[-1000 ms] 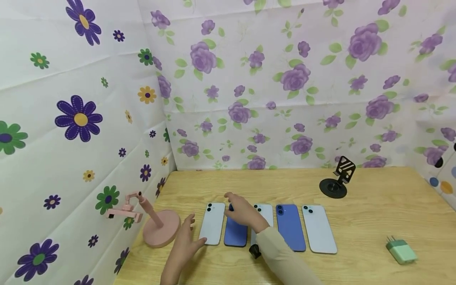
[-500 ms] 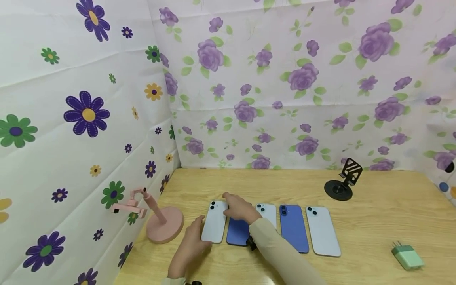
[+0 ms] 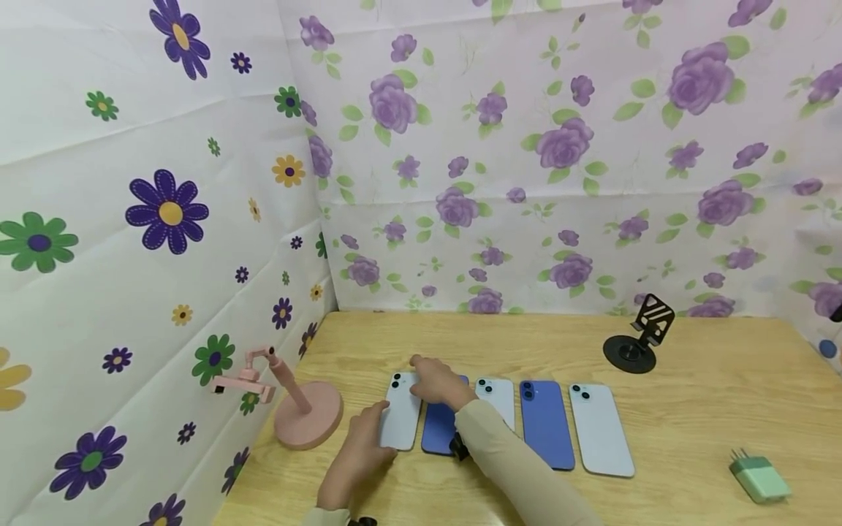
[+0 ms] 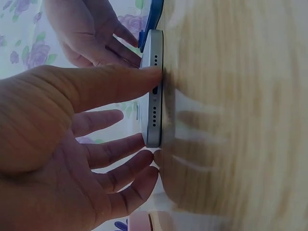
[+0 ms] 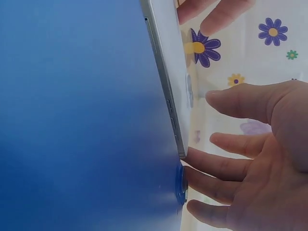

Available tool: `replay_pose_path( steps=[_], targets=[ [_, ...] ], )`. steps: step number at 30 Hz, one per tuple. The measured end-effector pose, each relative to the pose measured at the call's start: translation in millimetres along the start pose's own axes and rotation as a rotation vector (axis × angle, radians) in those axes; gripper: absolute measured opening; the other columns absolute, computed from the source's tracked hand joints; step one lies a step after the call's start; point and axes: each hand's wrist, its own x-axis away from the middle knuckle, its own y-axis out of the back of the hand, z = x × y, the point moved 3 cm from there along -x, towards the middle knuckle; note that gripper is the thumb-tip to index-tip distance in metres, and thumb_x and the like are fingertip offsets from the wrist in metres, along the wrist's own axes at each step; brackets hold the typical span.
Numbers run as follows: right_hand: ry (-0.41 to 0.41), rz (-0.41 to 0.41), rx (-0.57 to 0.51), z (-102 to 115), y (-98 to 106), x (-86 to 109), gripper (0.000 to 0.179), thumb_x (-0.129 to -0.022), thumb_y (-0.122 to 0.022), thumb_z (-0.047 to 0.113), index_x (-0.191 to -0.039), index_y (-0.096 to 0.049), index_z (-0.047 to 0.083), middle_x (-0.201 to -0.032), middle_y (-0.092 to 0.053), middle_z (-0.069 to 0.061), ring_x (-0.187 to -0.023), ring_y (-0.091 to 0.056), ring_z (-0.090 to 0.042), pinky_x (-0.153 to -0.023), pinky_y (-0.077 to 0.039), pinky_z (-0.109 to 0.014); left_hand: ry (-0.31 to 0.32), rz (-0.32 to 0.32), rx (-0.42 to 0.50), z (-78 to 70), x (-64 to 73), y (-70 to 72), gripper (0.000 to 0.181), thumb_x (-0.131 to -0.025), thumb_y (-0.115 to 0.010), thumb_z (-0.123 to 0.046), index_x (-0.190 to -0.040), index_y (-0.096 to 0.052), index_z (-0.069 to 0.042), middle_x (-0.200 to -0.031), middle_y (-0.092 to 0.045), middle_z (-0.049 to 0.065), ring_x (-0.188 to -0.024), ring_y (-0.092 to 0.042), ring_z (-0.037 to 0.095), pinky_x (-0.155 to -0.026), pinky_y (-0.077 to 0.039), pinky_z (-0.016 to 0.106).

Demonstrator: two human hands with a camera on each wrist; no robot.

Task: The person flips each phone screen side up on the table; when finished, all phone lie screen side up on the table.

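Flower-printed cloth (image 3: 503,256) backs a wooden table (image 3: 526,347) in the head view. At lower centre, the leftmost white phone (image 3: 398,424) begins a row of five, white alternating with blue; the left hand (image 3: 362,444) is at its lower left corner, the right hand (image 3: 439,381) at its upper end. A pink stand (image 3: 309,416) occupies the lower left.

Left wrist view: the thumb touches the phone's bottom edge, centre; the fingers are spread apart, not clamped.

Right wrist view: fingers apart, lower right, beside the phone's corner; whether they touch cannot be told.
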Motion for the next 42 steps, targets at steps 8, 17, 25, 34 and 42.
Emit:
replay_pose_path(
  steps=[8, 17, 25, 34, 42],
  targets=[
    [-0.015, -0.066, -0.051, 1.2, -0.4, -0.9, 0.042, -0.095, -0.064, 0.007, -0.135, -0.058, 0.000, -0.130, -0.063, -0.018, -0.097, -0.061, -0.026, -0.080, -0.050, -0.041, 0.027, 0.000, -0.029, 0.1, -1.8, -2.4, 0.079, -0.071, -0.087, 0.002, -0.141, -0.049, 0.006, -0.133, -0.052, 0.030, -0.121, -0.046, 0.049, -0.101, -0.041, 0.059],
    [-0.033, -0.086, -0.084, 0.1, -2.1, -4.8, 0.034, -0.090, -0.061, -0.005, -0.123, -0.063, 0.000, -0.120, -0.066, -0.018, -0.086, -0.056, -0.024, -0.073, -0.048, -0.038, 0.015, -0.011, -0.023, -0.7, -0.8, -0.3, 0.079, -0.070, -0.088, 0.005, -0.140, -0.051, 0.004, -0.136, -0.050, 0.029, -0.124, -0.047, 0.050, -0.101, -0.042, 0.059],
    [-0.027, -0.048, -0.156, -0.7, -2.2, -7.4, 0.036, -0.089, -0.054, -0.011, -0.123, -0.060, -0.001, -0.117, -0.062, -0.021, -0.072, -0.049, -0.023, -0.063, -0.041, -0.035, -0.005, -0.011, -0.012, -2.1, 1.4, 2.7, 0.081, -0.070, -0.088, 0.006, -0.142, -0.050, 0.004, -0.138, -0.049, 0.029, -0.126, -0.047, 0.049, -0.103, -0.041, 0.058],
    [-0.037, -0.015, -0.269, -2.7, -8.5, -10.6, 0.048, -0.090, -0.047, -0.014, -0.135, -0.054, 0.000, -0.104, -0.063, -0.022, -0.053, -0.035, -0.016, -0.051, -0.033, -0.030, -0.044, 0.019, 0.034, 1.0, 3.9, 8.1, 0.083, -0.071, -0.086, 0.008, -0.143, -0.045, 0.011, -0.136, -0.053, 0.034, -0.127, -0.049, 0.049, -0.102, -0.042, 0.057],
    [-0.043, -0.097, -0.342, -5.2, -5.7, -2.5, 0.050, -0.084, -0.049, -0.016, -0.130, -0.058, 0.000, -0.126, -0.059, -0.025, -0.094, -0.056, -0.028, -0.065, -0.042, -0.037, -0.043, 0.052, 0.051, -2.5, -1.4, 9.4, 0.085, -0.072, -0.088, 0.000, -0.144, -0.044, 0.011, -0.136, -0.053, 0.034, -0.123, -0.053, 0.047, -0.099, -0.045, 0.057]
  ],
)
